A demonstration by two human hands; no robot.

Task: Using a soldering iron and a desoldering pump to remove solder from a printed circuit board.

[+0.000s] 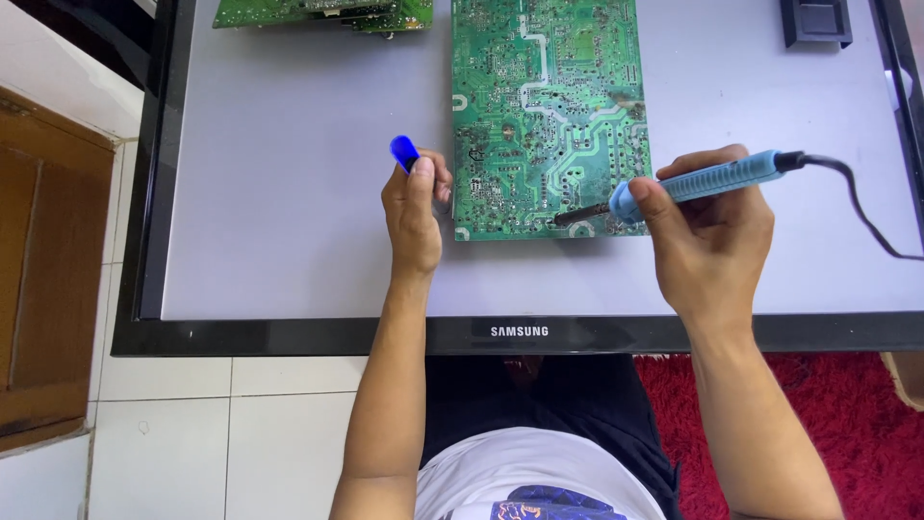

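Note:
A large green circuit board [549,116] lies solder side up on a flat grey panel [289,212] with a black frame. My right hand [712,236] grips a blue-handled soldering iron [703,181] like a pen, its dark tip [570,218] touching the board's near edge. A black cord [866,207] runs off from the iron to the right. My left hand [416,217] rests beside the board's left edge, fingers closed around a small blue tool [404,152] whose end sticks up above the thumb.
A second green circuit board [327,13] lies at the panel's far left edge. A small black block [816,21] sits at the far right. White floor tiles [173,433] and a wooden door [43,270] are to the left, a red rug [847,433] to the right.

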